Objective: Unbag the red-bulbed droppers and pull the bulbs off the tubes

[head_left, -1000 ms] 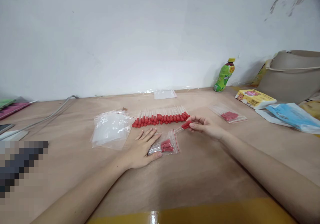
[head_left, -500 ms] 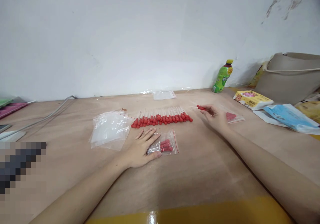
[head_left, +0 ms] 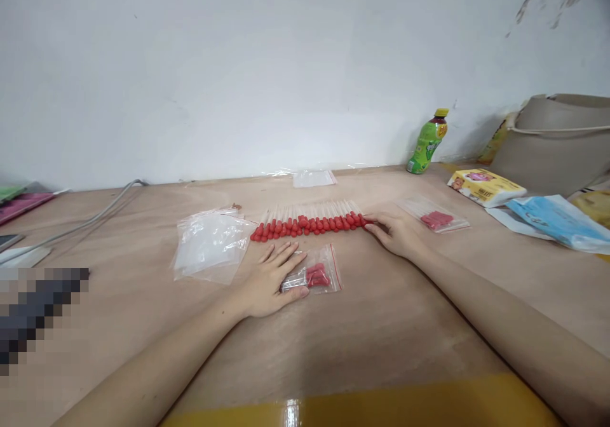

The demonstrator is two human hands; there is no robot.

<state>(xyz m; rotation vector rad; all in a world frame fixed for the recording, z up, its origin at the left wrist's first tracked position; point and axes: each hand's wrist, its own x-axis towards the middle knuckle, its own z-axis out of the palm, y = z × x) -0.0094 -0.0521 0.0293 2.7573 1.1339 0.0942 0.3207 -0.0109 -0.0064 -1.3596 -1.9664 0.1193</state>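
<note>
Droppers with red bulbs and thin clear tubes lie side by side in a long row (head_left: 309,225), bulbs toward me. At the row's right end my right hand (head_left: 393,233) is closed in a pinch on the red bulb of a dropper (head_left: 366,221). My left hand (head_left: 269,284) lies flat with its fingers spread, partly over a clear zip bag (head_left: 332,268) that holds several red-bulbed droppers. Left of the row is a loose stack of clear zip bags (head_left: 204,249). Another zip bag with red-bulbed droppers (head_left: 436,219) rests beyond my right hand.
By the wall stand a green bottle (head_left: 426,144) and a grey bin-like container (head_left: 553,150). A yellow tissue pack (head_left: 486,187) and a blue packet (head_left: 555,220) lie at the right. One flat bag (head_left: 313,179) lies at the back; a grey cable (head_left: 105,212) runs along the left.
My right hand has moved left and toward me, bringing the dropper down to the row's right end. The bag behind that hand is now more exposed. My left hand has stayed put.
</note>
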